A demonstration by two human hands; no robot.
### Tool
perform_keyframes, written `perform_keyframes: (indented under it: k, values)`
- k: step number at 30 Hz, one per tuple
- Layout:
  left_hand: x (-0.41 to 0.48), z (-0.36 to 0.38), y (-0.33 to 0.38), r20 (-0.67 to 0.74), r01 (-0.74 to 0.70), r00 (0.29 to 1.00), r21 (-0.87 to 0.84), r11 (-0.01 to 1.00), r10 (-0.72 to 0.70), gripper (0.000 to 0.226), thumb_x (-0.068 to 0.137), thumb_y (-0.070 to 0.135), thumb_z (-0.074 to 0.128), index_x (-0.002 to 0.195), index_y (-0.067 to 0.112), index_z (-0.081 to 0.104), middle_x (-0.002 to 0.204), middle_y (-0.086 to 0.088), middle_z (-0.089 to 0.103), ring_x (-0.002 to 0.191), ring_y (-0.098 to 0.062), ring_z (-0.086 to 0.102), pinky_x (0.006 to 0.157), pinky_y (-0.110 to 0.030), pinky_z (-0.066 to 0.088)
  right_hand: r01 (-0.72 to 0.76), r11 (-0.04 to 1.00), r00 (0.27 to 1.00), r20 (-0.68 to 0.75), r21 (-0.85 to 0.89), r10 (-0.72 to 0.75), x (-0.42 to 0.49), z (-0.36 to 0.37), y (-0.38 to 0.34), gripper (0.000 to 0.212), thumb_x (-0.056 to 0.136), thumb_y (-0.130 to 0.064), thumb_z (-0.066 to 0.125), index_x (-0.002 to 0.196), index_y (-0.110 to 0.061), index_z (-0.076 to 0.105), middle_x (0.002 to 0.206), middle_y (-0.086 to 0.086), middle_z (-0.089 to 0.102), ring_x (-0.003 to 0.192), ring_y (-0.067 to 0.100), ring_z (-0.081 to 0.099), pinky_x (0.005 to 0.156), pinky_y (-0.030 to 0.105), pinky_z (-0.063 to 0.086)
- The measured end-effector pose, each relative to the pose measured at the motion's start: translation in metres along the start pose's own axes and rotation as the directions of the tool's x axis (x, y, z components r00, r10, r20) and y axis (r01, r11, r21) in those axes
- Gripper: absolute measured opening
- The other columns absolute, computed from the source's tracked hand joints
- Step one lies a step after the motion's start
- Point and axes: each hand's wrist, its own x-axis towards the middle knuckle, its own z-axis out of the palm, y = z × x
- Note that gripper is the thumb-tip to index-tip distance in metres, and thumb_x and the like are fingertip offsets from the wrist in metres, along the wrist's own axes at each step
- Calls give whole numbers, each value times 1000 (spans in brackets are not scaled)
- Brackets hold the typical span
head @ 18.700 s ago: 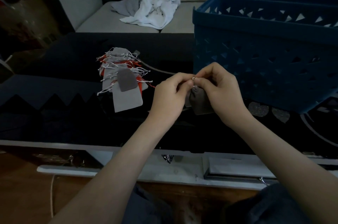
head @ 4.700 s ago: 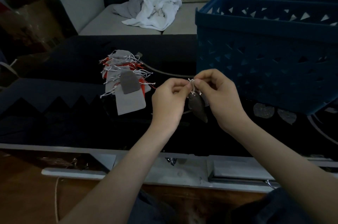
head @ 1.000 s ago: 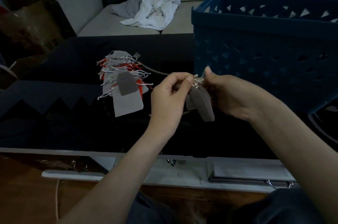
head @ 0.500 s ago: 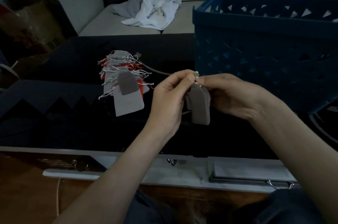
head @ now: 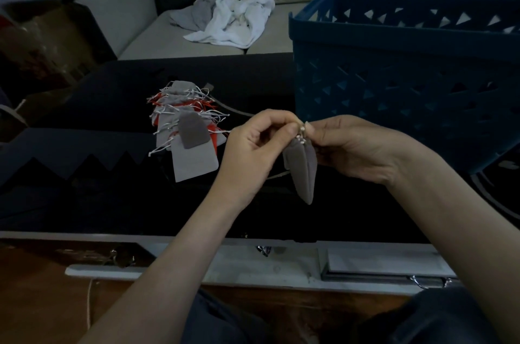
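A small grey drawstring pouch (head: 304, 172) hangs above the dark table (head: 98, 152), its bottom pointing down. My left hand (head: 253, 149) pinches the white strings at the pouch's top from the left. My right hand (head: 354, 146) pinches the same strings from the right, thumb and forefinger meeting my left fingertips. A pile of flat grey and orange pouches (head: 188, 130) with white strings lies on the table to the left of my hands.
A large blue plastic basket (head: 408, 76) stands on the table at the right, just behind my right hand. A sofa (head: 140, 23) behind the table carries crumpled white and grey cloths (head: 233, 17). A cardboard box (head: 42, 42) sits at the far left.
The pouch hangs a little lower and more edge-on than half a second ago. Both hands stay pinched at the strings, in nearly the same place.
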Motion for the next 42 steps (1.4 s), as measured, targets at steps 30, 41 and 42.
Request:
perform_keyframes:
  k: [30,41,42]
  values:
    - [6,-6,-10,23,342,934,219,914,-355,16,85,12,68,75,24,68,75,7,69,72,-3,63,74,-20,51,127,533,927,-91,-837,-364,6,2,9,7,87,-15,59,89,-19,65,78,1,72,77,14,65,72,27,47]
    - [7,-2,-8,101,-7,992,655,755,-79,2,89,12,59,87,12,59,74,11,49,71,-3,47,63,-8,36,115,652,938,-135,-749,-320,12,0,13,8,94,-17,55,94,-22,61,91,-12,67,87,-5,59,74,7,41]
    - [7,-1,-10,102,-28,993,681,732,-56,2,89,13,58,87,12,58,76,9,48,75,-7,45,65,-9,35,113,647,933,-142,-754,-329,12,1,13,10,94,-15,54,95,-22,61,91,-11,66,87,-4,59,72,5,41]
